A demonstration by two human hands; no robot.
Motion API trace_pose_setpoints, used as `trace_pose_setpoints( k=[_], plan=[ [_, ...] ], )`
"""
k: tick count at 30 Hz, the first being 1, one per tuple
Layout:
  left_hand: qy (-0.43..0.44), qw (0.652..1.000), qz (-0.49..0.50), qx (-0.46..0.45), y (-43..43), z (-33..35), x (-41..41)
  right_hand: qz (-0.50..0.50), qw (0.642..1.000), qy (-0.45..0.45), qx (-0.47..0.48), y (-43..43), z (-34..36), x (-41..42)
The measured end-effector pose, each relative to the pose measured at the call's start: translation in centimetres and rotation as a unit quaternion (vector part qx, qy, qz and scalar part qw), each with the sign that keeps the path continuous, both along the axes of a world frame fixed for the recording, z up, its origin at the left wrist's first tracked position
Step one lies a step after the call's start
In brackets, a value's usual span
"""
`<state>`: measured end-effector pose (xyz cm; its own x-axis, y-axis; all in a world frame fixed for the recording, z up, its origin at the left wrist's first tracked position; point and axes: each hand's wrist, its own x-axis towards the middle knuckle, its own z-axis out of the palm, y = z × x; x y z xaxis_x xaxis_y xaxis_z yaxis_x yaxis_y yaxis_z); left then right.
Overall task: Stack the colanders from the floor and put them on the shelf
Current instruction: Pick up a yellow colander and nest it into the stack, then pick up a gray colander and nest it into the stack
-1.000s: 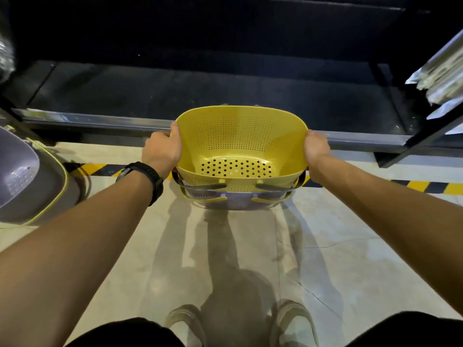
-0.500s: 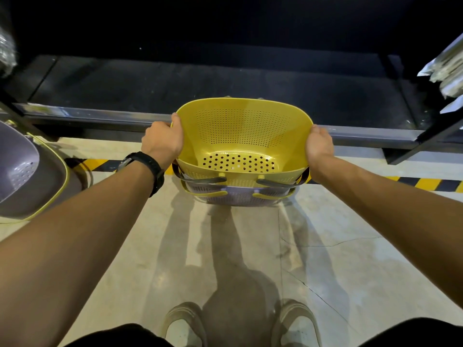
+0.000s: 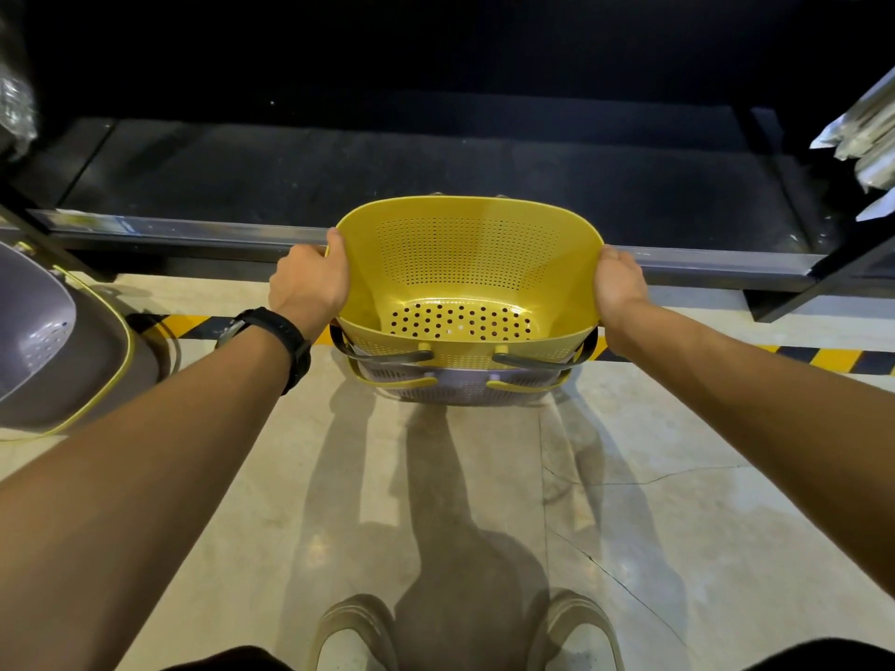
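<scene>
A stack of colanders [image 3: 465, 278] hangs in the air in front of me, a yellow perforated one on top and a grey one with yellow trim nested beneath it. My left hand [image 3: 310, 283] grips the stack's left rim and my right hand [image 3: 620, 283] grips its right rim. The stack is level with the metal front edge of the low dark shelf [image 3: 193, 232], its far side over that edge. The shelf board behind looks bare and dark.
Another grey colander with yellow trim [image 3: 53, 341] lies at the left on the pale tiled floor. Yellow-black hazard tape [image 3: 833, 358] runs along the shelf base. Wrapped silvery goods [image 3: 867, 133] sit at the upper right. My shoes [image 3: 353, 632] stand below.
Both hands have carried the stack slightly forward toward the shelf edge. My grip on the two rims is unchanged.
</scene>
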<state>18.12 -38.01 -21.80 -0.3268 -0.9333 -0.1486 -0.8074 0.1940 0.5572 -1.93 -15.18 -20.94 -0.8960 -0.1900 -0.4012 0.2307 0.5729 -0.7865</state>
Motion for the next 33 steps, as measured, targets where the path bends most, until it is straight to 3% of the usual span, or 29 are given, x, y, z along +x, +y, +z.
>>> trace_pose_setpoints(
  k=[3,5,7,9,12,14,18,24,33],
  plan=[
    [-0.035,0.999,-0.026,0.011,-0.3,0.4,-0.1,0.052,0.998,0.006,0.03,0.0,0.4,-0.7],
    [-0.086,0.991,-0.09,-0.043,-0.4,1.3,0.1,0.145,0.976,0.132,0.097,0.0,1.2,-1.2],
    [-0.145,0.956,-0.193,-0.168,-0.6,2.7,0.6,0.214,0.921,0.29,0.149,-0.3,2.8,-1.3],
    [-0.182,0.909,-0.273,-0.257,-0.8,5.2,1.4,0.269,0.864,0.379,0.193,-1.1,5.5,-1.2],
    [-0.215,0.89,-0.301,-0.267,-1.1,10.3,2.6,0.37,0.776,0.443,0.254,-2.9,10.9,-0.1],
    [-0.225,0.886,-0.302,-0.272,-1.0,14.3,3.6,0.411,0.742,0.455,0.272,-4.2,15.3,1.2],
    [-0.254,0.886,-0.289,-0.259,-0.9,23.9,6.0,0.468,0.714,0.434,0.289,-6.2,25.1,4.4],
    [-0.275,0.917,-0.205,-0.205,-1.7,40.5,11.5,0.546,0.693,0.39,0.263,-7.7,41.4,9.8],
    [-0.305,0.93,-0.103,-0.177,-1.7,60.0,17.9,0.571,0.674,0.425,0.199,-11.6,60.6,15.8]
  ],
)
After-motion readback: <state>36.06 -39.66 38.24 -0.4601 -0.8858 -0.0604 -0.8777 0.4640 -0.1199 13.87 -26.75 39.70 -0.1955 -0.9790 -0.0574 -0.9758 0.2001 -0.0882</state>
